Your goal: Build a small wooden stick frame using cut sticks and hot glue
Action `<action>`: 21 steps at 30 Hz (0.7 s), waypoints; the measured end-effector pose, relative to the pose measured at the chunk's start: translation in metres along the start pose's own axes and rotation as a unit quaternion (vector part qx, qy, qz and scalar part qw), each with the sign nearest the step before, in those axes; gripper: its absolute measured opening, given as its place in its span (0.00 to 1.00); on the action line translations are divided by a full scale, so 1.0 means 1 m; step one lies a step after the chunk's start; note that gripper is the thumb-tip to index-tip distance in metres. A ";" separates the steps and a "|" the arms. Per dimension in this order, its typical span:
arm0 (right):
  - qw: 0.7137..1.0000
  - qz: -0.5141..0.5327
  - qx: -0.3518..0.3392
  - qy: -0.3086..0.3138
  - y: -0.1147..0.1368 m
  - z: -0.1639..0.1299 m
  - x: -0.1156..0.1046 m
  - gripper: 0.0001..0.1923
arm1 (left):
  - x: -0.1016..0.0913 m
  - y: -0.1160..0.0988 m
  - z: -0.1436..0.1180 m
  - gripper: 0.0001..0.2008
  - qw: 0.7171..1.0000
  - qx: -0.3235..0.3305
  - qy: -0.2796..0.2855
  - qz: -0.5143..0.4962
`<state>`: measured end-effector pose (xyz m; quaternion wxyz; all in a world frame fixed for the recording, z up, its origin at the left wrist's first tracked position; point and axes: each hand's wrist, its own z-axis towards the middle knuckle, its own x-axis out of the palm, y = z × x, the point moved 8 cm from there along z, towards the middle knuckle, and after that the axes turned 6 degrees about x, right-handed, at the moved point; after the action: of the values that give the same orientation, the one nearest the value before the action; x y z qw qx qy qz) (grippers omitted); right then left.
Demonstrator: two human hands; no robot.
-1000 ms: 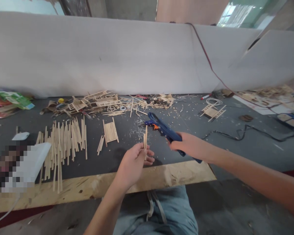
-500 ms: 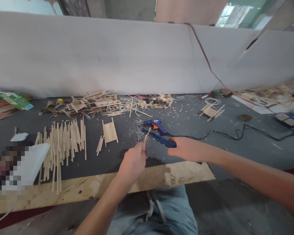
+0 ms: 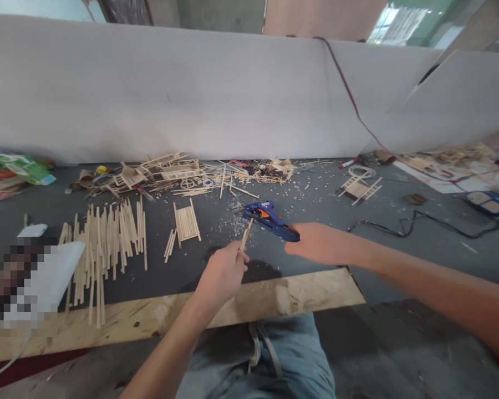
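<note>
The dark grey tabletop (image 3: 419,255) spanned the middle of the frame, edged toward the bottom by a pale wooden board (image 3: 183,310), with loose sticks (image 3: 103,238) at left and a glue gun (image 3: 270,209) near the centre. Behind stood a white panel (image 3: 191,100), a red cord (image 3: 345,83) draped down its right half; a bright window (image 3: 395,25) showed at upper right. At centre, the left hand (image 3: 224,271) closed its fingers around thin sticks (image 3: 246,235); the right hand (image 3: 314,244) gripped a blue tool (image 3: 276,229).
</note>
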<state>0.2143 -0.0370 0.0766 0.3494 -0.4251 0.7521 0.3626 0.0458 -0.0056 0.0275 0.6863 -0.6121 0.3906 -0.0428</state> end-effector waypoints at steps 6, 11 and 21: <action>1.000 -0.024 -0.002 0.019 0.006 -0.003 0.000 0.10 | 0.001 0.003 0.000 0.11 1.000 0.004 0.001 -0.014; 0.999 -0.039 -0.018 0.019 0.011 -0.006 0.006 0.11 | 0.002 0.003 0.001 0.10 1.000 0.017 0.005 0.005; 0.997 -0.075 -0.016 0.020 0.015 -0.007 0.004 0.12 | 0.000 -0.001 0.000 0.12 0.997 -0.003 0.029 0.069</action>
<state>0.1979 -0.0385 0.0803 0.3535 -0.4932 0.7189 0.3390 0.0463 -0.0065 0.0281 0.6742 -0.5842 0.4516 -0.0124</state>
